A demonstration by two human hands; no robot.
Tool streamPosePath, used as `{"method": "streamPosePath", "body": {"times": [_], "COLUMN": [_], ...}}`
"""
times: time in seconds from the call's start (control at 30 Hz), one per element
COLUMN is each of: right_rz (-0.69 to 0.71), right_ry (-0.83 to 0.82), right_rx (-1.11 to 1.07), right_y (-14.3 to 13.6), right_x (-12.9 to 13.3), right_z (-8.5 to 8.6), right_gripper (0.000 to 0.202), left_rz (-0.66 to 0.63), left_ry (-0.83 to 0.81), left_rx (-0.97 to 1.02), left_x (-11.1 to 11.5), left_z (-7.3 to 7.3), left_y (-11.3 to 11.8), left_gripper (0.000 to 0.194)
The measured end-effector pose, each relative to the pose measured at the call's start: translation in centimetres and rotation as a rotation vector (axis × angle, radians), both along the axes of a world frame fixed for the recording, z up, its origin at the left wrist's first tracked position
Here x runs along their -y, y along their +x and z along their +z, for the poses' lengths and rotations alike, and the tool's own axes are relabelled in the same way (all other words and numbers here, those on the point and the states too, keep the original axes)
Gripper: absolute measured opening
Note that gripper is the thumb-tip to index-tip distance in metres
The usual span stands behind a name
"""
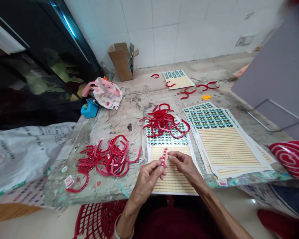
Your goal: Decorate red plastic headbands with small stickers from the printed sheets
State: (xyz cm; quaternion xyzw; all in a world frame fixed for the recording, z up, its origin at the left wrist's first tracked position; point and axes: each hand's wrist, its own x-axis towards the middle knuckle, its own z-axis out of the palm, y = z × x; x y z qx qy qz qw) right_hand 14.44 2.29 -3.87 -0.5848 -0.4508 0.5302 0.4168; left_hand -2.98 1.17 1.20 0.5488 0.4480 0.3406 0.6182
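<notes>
My left hand (150,176) is closed, its thumb and fingers pinching a red curved strip with white dots (165,153) that points up and away from me. My right hand (183,162) is just right of the strip's upper end, thumb and forefinger pressed together; anything between them is too small to make out. Under both hands lies a sticker sheet (174,184), with thin patterned lines on its near part and blue-green eye-like prints on its far part. One pile of red strips (161,121) covers the sheet's far end. Another pile of red strips (112,157) lies to the left.
More sticker sheets (229,146) are stacked at the right. Farther back are another sheet (180,83), loose red strips (186,91) and a small orange piece (206,97). A cardboard box (123,63), a patterned bag (109,96) and a blue container (89,109) stand at the back left.
</notes>
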Motion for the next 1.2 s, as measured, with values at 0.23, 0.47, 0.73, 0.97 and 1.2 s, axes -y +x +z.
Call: {"method": "streamPosePath", "body": {"times": [0.23, 0.47, 0.73, 0.97, 1.2], "right_rz": [0.022, -0.001, -0.214, -0.192, -0.171], "right_ry": [0.445, 0.481, 0.044, -0.105, -0.090], "right_rx": [0.974, 0.958, -0.451, -0.607, -0.552], "right_y": [2.9, 3.6, 3.9, 2.1, 1.1], "right_x": [-5.6, -6.8, -3.8, -3.0, -3.3], "right_z": [-0.2, -0.1, 3.3, 3.0, 3.0], "right_gripper": [0.022, 0.019, 0.029, 0.028, 0.025], "left_rz": [0.315, 0.367, 0.134, 0.123, 0.221], "left_ry": [0.610, 0.641, 0.238, 0.083, 0.122], "left_rx": [-0.876, -1.196, -0.176, 0.053, -0.012], "left_x": [-5.0, -6.0, -3.6, -2.7, -2.3], "left_z": [-2.1, -1.5, -1.0, -1.1, -0.7], "left_y": [-6.5, -7.5, 1.7, 4.4, 3.5], "left_gripper": [0.017, 0.017, 0.023, 0.018, 0.022]}}
